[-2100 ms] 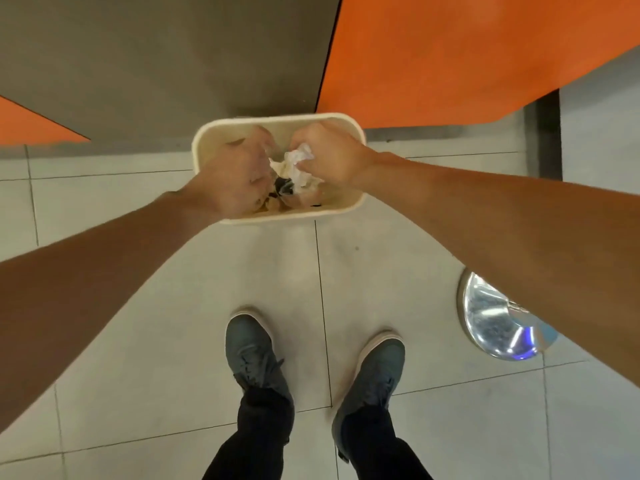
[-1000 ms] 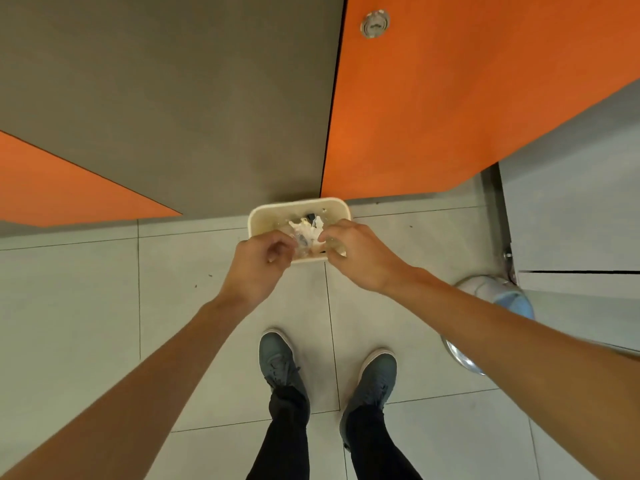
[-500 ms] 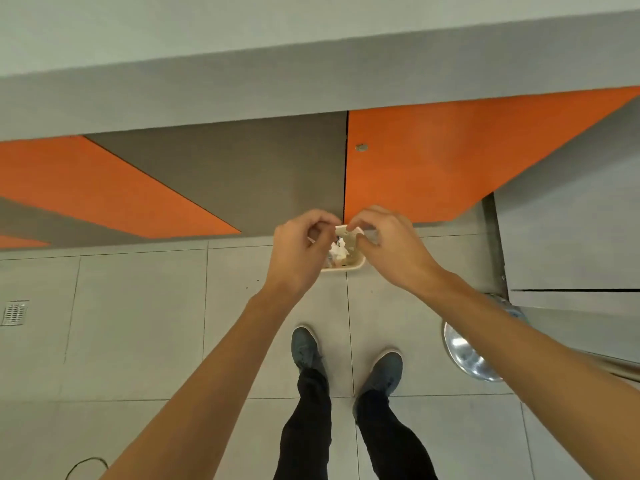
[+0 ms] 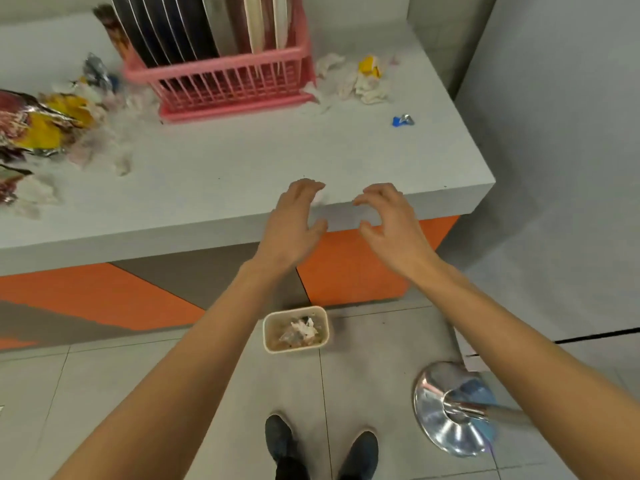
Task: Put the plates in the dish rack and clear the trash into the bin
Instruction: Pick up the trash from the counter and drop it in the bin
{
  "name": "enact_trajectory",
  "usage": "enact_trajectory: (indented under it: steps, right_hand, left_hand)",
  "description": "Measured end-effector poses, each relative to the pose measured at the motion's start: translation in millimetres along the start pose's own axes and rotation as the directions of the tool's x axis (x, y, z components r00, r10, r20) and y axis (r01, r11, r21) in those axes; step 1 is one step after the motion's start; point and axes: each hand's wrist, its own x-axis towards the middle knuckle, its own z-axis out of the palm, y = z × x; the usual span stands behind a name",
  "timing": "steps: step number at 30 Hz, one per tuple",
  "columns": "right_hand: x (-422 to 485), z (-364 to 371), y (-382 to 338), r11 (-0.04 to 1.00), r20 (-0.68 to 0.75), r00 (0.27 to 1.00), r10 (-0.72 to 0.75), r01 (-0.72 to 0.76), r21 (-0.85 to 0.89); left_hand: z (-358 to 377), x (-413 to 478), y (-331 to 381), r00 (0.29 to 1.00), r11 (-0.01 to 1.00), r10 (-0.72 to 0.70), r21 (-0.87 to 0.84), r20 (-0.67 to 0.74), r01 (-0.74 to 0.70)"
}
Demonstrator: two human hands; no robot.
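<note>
Left hand (image 4: 292, 220) and right hand (image 4: 391, 220): empty, fingers loosely spread, over counter (image 4: 242, 168) edge. Bin (image 4: 295, 348): on floor, trash inside. Rack (image 4: 225, 81): holds plates (image 4: 173, 26).

Pink plastic dish rack (image 4: 228, 83); matt grey counter (image 4: 242, 157); shiny metal stool base (image 4: 446, 410); crumpled paper trash (image 4: 353, 81)

— Dark and pale plates (image 4: 194, 29)?
— On edge in the pink plastic dish rack (image 4: 228, 88).
— And around it?
— Crumpled foil wrappers (image 4: 45, 129) left, white tissues (image 4: 360, 81) right, more scraps in the cream rectangular bin (image 4: 265, 332).
</note>
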Motion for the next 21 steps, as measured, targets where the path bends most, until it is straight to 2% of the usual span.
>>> enact_trajectory:
  steps: [4,6,8,10,13,21]
  right_hand:
    - [24.6,-33.0,24.0,0.989,0.044,0.996,0.080,-0.074,-0.130]
    - [36.4,-43.3,35.4,0.965,0.119,0.980,0.160,-0.130,-0.226]
    - [45.3,-48.2,43.2,0.914,0.238,0.948,0.211,-0.104,-0.393]
    - [48.3,-47.3,45.4,0.870,0.310,0.922,0.231,-0.053,-0.489]
    - [52.9,-47.4,41.6,0.839,0.312,0.926,0.214,-0.011,-0.543]
    - [58.1,-50.0,32.9,0.817,0.320,0.919,0.229,-0.003,-0.577]
  left_hand:
    - [13.2,37.1,0.4,0.974,0.976,-0.109,0.206,0.199,0.067]
    - [23.6,44.6,1.9,0.940,0.944,-0.192,0.315,0.282,0.099]
    - [32.0,48.8,10.6,0.914,0.883,-0.256,0.461,0.314,0.089]
    - [33.0,54.5,22.1,0.907,0.837,-0.298,0.539,0.298,0.097]
    - [25.5,61.7,34.2,0.905,0.799,-0.309,0.595,0.293,0.080]
    - [6.6,76.4,38.2,0.897,0.834,-0.294,0.548,0.329,0.072]
